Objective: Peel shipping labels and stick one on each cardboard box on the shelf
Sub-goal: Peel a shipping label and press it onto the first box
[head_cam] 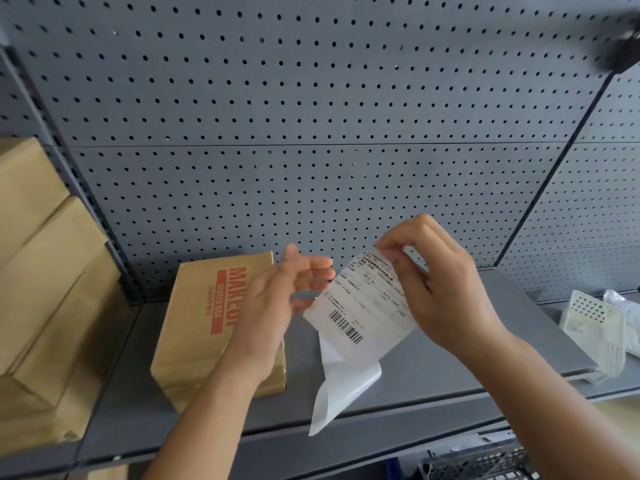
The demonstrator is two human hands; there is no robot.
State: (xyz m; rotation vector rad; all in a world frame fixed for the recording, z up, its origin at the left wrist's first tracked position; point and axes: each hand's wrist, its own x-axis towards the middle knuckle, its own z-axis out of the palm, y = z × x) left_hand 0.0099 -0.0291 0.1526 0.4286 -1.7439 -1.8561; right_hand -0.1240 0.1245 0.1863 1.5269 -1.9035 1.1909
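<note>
We note the right hand [446,289] raised over the grey shelf [450,368], its grip pinching the top edge of the shipping label [363,303] between thumb and fingertips. The label hangs tilted in the air, printed side toward us, barcode low on its left. Its glossy backing sheet [341,386] is partly peeled and curls downward below it.

The left hand [277,303] is just beside the label's left edge, grip released and fingers loosely spread. It is blurred, so we cannot tell whether it touches the label.

A cardboard box [204,323] with red print lies on the shelf behind the left hand. A stack of plain boxes [45,271] stands at far left, and a white perforated basket [595,327] at far right. A pegboard panel [311,98] backs the shelf.
</note>
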